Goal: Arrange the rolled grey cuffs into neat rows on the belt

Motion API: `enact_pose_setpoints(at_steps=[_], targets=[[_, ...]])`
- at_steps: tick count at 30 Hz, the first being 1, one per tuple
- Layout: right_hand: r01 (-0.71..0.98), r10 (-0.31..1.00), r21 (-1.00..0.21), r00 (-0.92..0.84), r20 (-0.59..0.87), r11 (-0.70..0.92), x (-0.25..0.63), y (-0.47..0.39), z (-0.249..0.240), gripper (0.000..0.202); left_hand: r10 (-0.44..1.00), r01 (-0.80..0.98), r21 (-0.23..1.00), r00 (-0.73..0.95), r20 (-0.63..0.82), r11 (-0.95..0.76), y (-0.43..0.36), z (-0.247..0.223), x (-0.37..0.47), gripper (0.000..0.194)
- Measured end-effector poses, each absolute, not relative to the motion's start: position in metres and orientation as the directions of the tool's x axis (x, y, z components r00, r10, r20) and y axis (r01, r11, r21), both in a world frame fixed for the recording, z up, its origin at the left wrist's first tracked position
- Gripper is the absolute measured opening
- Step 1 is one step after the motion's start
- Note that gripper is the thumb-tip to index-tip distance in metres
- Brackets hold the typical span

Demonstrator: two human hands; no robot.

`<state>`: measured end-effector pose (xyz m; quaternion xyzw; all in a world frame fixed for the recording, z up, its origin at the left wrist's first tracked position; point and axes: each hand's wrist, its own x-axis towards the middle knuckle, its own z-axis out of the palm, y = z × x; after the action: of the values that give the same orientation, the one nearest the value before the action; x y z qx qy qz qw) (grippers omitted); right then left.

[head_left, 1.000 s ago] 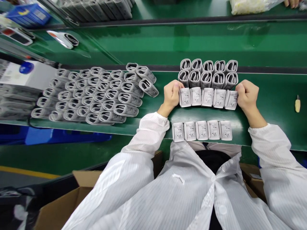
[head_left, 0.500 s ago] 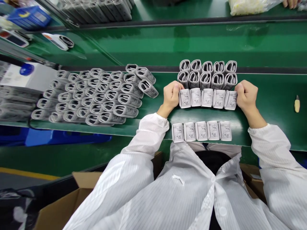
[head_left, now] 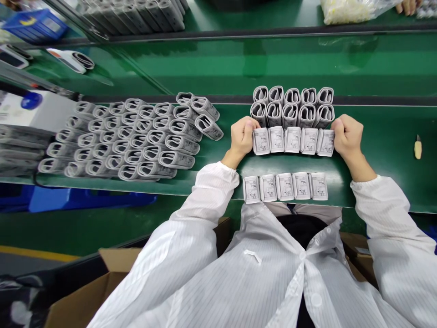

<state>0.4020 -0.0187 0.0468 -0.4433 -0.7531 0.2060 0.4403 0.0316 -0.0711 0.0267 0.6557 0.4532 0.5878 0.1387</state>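
A row of rolled grey fabric cuffs (head_left: 292, 139), printed faces up, lies squeezed end to end between my two hands. My left hand (head_left: 243, 134) is closed, its thumb and finger at the row's left end. At the right end, my right hand (head_left: 348, 135) is also closed, its fingers against the last cuff. Directly behind stand two more rows of rolled cuffs (head_left: 290, 114) with their coiled ends showing. Nearer my body, along the table's front edge, is a separate row of printed cuffs (head_left: 285, 187). Both hands' fingertips are partly hidden.
Many rolled cuffs (head_left: 133, 136) lie massed on the green table (head_left: 218, 177) at left, beside a white box (head_left: 37, 109). A small cream-handled blade (head_left: 418, 148) lies at right. Behind runs a raised shelf edge (head_left: 239, 33); another person's hand (head_left: 408, 6) shows at top right.
My hands stay at the two ends of the same row, with hardly any motion. The whole scene sits slightly farther left in view.
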Motion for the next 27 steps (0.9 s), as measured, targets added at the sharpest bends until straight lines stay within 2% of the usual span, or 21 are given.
enact_pose_setpoints(at_steps=[4, 13, 21, 27], targets=[[0.566, 0.795, -0.598, -0.187, 0.577, 0.567, 0.4, -0.0195, 0.0482, 0.074, 0.753, 0.443, 0.707, -0.1, 0.65, -0.551, -0.0712, 0.0263, 0.0309, 0.067], [0.516, 0.807, -0.642, -0.188, 0.56, 0.566, 0.4037, -0.0177, 0.0444, 0.071, 0.727, 0.423, 0.686, -0.087, 0.681, -0.592, -0.0729, 0.024, 0.0288, 0.062], [0.562, 0.791, -0.595, -0.193, 0.581, 0.575, 0.4014, -0.0187, 0.0463, 0.07, 0.726, 0.446, 0.682, -0.097, 0.681, -0.58, -0.0732, 0.0256, 0.0301, 0.065], [0.553, 0.8, -0.611, -0.191, 0.569, 0.567, 0.4011, -0.0192, 0.047, 0.073, 0.729, 0.442, 0.686, -0.096, 0.677, -0.579, -0.0733, 0.0269, 0.03, 0.067]])
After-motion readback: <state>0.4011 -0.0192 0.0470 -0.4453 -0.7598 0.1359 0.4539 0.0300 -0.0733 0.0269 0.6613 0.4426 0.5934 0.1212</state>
